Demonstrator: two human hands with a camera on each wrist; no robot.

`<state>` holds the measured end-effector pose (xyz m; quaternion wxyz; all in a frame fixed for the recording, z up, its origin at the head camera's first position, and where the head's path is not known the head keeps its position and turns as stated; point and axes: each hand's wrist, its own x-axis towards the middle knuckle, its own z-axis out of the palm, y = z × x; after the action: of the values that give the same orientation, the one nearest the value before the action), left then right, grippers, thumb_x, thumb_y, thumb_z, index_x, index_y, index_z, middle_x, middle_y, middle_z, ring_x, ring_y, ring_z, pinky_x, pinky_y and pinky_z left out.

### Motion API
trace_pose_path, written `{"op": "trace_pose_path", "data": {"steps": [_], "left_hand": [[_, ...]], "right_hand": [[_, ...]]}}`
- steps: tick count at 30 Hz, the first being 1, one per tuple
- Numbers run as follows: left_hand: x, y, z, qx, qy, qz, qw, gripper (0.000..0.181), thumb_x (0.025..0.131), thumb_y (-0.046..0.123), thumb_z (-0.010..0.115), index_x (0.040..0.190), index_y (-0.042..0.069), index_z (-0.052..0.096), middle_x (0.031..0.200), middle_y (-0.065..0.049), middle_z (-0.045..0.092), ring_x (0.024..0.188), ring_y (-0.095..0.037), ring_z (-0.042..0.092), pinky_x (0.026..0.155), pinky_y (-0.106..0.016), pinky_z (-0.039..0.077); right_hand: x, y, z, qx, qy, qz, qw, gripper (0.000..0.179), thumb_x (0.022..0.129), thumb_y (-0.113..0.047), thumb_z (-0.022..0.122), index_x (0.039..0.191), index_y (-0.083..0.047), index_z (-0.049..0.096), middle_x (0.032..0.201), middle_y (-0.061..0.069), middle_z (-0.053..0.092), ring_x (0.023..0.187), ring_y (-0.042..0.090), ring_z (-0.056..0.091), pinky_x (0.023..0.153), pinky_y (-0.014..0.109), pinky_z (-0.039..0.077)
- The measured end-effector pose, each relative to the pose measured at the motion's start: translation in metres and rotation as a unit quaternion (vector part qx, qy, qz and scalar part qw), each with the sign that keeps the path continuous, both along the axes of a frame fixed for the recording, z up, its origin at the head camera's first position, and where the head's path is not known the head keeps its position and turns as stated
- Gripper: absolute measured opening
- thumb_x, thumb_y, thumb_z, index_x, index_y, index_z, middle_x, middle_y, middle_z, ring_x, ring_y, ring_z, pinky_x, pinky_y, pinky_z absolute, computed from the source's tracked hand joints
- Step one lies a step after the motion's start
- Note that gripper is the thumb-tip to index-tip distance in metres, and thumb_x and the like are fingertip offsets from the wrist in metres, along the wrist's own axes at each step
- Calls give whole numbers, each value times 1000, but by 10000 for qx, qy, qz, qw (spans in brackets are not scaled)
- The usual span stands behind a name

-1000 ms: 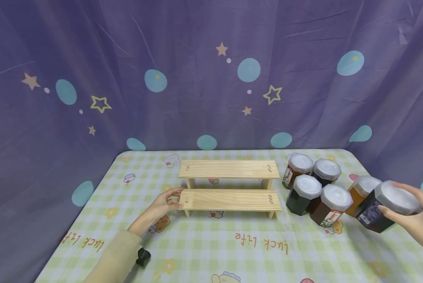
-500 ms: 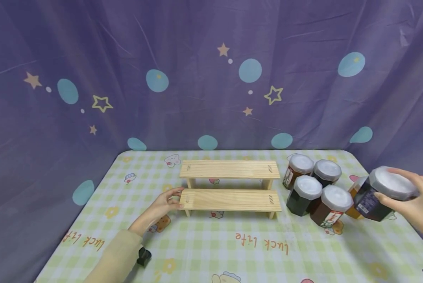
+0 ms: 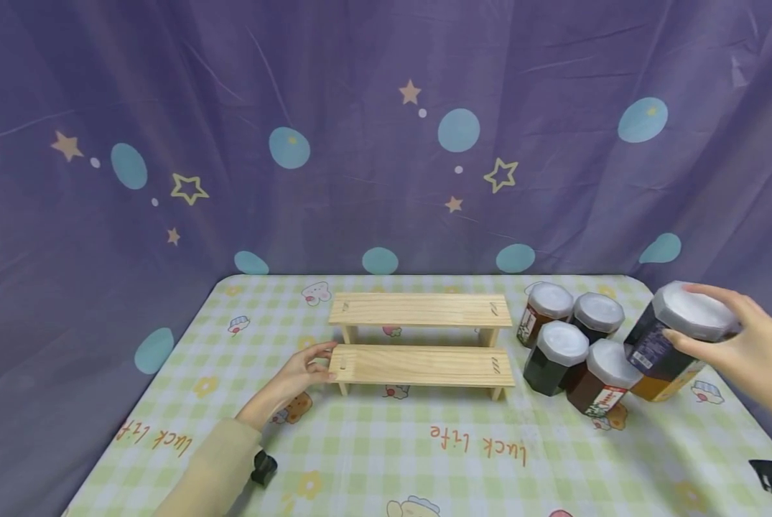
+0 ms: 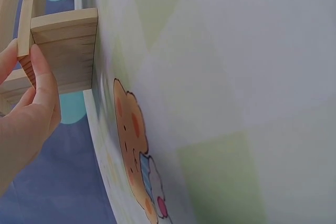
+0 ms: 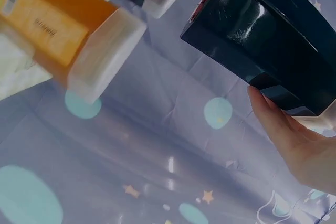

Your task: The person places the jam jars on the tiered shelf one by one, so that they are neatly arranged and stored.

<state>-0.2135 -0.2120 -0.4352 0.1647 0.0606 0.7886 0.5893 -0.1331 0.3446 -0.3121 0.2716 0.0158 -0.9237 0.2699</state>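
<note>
My right hand (image 3: 750, 341) grips a dark jar (image 3: 652, 346) with a whitish lid, fingers and thumb around its top. It is held up over an amber jar (image 3: 656, 388), partly covering it in the head view. In the right wrist view, the dark jar (image 5: 262, 40) hangs apart from the amber jar (image 5: 52, 19). My left hand (image 3: 300, 375) pinches the left end of the lower board of a two-step wooden stand (image 3: 418, 365). Thumb and fingers lie on either side of the board's end (image 4: 26, 51) in the left wrist view.
Several lidded jars stand close together right of the stand: a brown one (image 3: 533, 323), a blackish one (image 3: 547, 370) and a dark red one (image 3: 592, 391) among them. A checked cloth (image 3: 386, 445) covers the table. Behind hangs a purple curtain (image 3: 360, 194).
My right hand has raised the dark jar and carried it farther back and leftward, uncovering the amber jar's lower part. The left hand keeps its hold on the stand.
</note>
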Motion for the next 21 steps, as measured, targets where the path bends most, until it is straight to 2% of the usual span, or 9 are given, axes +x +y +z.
{"op": "trace_pose_path", "data": {"steps": [2,4,6,10,11,16,18,21], "left_hand": [[0,1,0,18,-14,5,10000,67,79,4,64,136,1,30,122,-19,36,85,-16,57,77,-35,44],[0,1,0,63,-57,38,10000,68,78,3,64,136,1,30,122,-19,36,85,-17,57,76,-34,44],[0,1,-1,75,-53,27,10000,68,78,3,64,136,0,29,121,-19,36,85,-17,57,76,-33,44],[-1,0,-2,77,-44,41,10000,68,78,2,64,136,-1,29,121,-20,37,85,-17,57,75,-31,44],[-1,0,-2,62,-37,31,10000,68,78,2,64,136,-1,29,121,-20,37,85,-17,57,75,-31,44],[-1,-1,-3,73,-36,59,9999,67,78,4,65,136,0,30,121,-20,36,85,-16,57,75,-32,44],[-1,-1,-3,106,-36,40,9999,68,78,4,65,136,0,30,122,-20,36,85,-16,56,76,-33,44],[-1,-1,-4,145,-25,6,9999,68,78,5,65,136,0,30,123,-20,35,85,-16,56,76,-32,44]], "right_hand": [[-3,-6,3,83,-107,36,9999,68,66,-16,77,125,-4,47,110,27,44,85,16,42,50,12,28],[-6,-11,5,49,-60,144,9999,66,65,-16,78,123,-4,49,110,25,46,85,9,42,51,10,28],[-10,-17,6,-14,-33,177,9998,65,64,-17,78,123,-7,50,110,22,48,82,-5,34,53,8,28],[-19,-28,7,-133,-35,346,9993,64,65,-18,78,122,-10,51,112,20,48,83,-7,34,55,9,29],[-21,-31,7,-179,-42,378,9991,63,65,-18,78,122,-12,52,112,16,49,80,-11,32,56,9,30],[-31,-45,7,-388,-117,642,9971,61,66,-20,78,121,-18,53,110,-12,43,81,-4,38,59,10,32],[-34,-52,8,-421,-131,753,9962,60,67,-21,77,122,-19,52,110,-12,44,82,-2,39,60,11,33],[-39,-63,10,-449,-119,942,9945,60,67,-20,77,122,-18,52,113,0,48,83,0,39,60,14,33]]}}
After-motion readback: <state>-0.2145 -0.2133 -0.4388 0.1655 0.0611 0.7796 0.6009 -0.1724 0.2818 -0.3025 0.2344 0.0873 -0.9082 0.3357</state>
